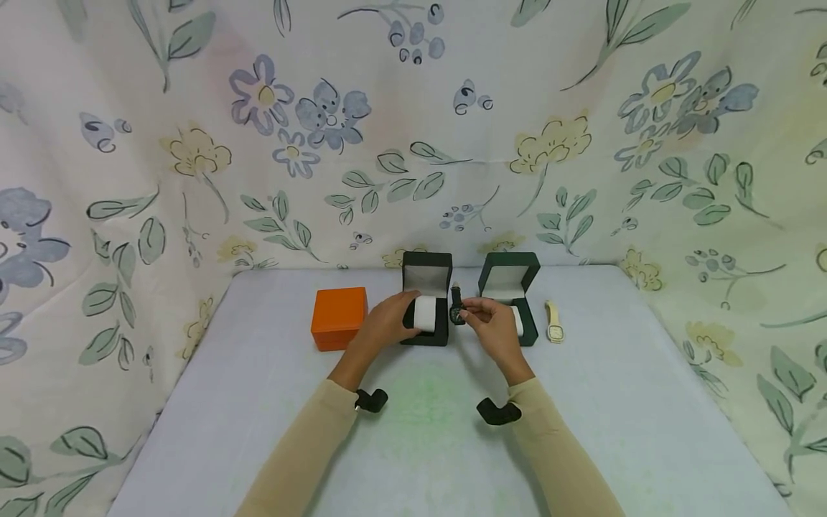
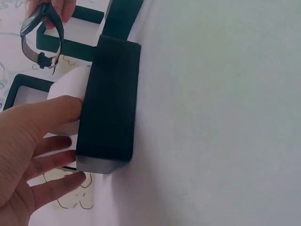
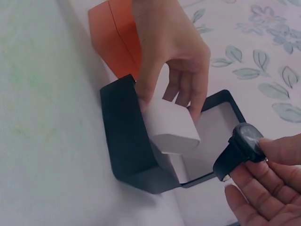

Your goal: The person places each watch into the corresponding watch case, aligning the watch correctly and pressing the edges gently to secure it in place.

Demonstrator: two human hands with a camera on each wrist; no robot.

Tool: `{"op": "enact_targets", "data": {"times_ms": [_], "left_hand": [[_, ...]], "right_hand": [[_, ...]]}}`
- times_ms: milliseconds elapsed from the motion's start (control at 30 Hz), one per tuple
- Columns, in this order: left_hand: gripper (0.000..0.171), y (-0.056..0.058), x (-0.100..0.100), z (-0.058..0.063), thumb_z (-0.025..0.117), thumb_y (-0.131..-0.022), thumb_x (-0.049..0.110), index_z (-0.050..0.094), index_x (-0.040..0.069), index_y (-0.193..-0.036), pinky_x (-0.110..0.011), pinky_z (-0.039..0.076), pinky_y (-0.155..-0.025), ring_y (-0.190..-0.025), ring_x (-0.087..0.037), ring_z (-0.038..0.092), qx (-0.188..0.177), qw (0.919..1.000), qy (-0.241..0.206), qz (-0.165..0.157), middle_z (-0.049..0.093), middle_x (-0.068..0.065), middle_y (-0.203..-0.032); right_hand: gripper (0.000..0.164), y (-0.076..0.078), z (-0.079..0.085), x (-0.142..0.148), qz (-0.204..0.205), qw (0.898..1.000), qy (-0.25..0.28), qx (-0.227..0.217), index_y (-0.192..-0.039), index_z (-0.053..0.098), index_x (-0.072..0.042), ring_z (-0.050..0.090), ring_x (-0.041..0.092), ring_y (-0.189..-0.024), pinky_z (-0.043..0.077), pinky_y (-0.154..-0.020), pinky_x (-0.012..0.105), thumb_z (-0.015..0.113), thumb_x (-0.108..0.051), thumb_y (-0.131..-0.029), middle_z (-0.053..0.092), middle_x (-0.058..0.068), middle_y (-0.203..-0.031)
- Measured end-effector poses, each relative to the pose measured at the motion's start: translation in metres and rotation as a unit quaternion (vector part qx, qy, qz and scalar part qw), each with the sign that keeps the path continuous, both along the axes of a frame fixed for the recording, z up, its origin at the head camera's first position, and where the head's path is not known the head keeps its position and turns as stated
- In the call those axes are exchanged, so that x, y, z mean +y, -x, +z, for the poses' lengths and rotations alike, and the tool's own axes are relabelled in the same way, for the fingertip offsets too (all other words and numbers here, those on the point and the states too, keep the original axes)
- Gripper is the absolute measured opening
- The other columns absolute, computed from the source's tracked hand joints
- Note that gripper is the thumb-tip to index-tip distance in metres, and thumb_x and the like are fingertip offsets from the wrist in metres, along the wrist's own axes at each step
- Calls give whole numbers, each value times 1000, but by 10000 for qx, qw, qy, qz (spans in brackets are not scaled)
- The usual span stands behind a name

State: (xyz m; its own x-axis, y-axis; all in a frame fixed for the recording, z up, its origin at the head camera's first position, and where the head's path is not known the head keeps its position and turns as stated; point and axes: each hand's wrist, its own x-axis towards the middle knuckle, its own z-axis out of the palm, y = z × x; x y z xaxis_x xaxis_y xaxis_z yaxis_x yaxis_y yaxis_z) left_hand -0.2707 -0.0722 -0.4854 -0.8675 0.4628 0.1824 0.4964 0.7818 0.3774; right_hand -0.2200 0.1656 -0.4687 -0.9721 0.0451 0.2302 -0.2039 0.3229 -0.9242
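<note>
My left hand (image 1: 389, 320) reaches into the middle dark watch box (image 1: 441, 330), whose lid stands raised. Thumb and fingers pinch the white watch cushion (image 3: 174, 127), which sticks up tilted from the box in the right wrist view. My right hand (image 1: 496, 324) holds a black wristwatch (image 1: 456, 314) by its round case, just right of that box. The watch's strap (image 2: 52, 35) is buckled into a loop in the left wrist view. Partly behind my right hand, a green watch box (image 1: 530, 327) stands with its lid raised and a white cushion (image 1: 517, 320) inside.
A closed orange box (image 1: 339, 316) sits left of my left hand. To the right of the green box lies a gold watch (image 1: 553, 323). The white table (image 1: 426, 445) ends at a floral curtain (image 1: 413, 143) behind the boxes.
</note>
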Motion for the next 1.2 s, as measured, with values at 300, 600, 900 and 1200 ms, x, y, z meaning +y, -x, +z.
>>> {"op": "enact_targets", "data": {"times_ms": [300,600,900,1200], "left_hand": [[82,-5,-3,-10,90,-79,22,48,11,-148,-42,54,-101,-117,-28,63,376,9979,-521,-26,57,-11,-145],[84,-18,-2,-6,88,-74,-3,48,11,-147,-44,59,-93,-118,-31,60,102,9701,-2373,-499,53,-12,-142],[83,-36,4,5,86,-75,-7,49,15,-147,-40,62,-84,-116,-38,63,-550,9294,-3604,-576,50,-11,-140],[81,-50,6,17,85,-77,-6,50,15,-147,-38,62,-84,-116,-34,64,-680,9026,-4208,-604,50,-9,-141]], "right_hand": [[23,0,0,1,264,9986,450,-16,-116,74,0,70,15,-92,56,-77,15,73,-9,-94,70,18,-105],[24,-3,7,-4,283,9984,493,-18,-116,73,5,67,7,-84,56,-74,15,72,-4,-94,71,21,-103],[21,-12,12,-8,572,9955,598,471,-111,75,2,70,12,-86,59,-78,19,75,-8,-93,71,16,-99],[21,-32,42,-15,870,9940,508,425,-113,73,6,69,10,-89,57,-83,18,72,-2,-94,70,22,-102]]}}
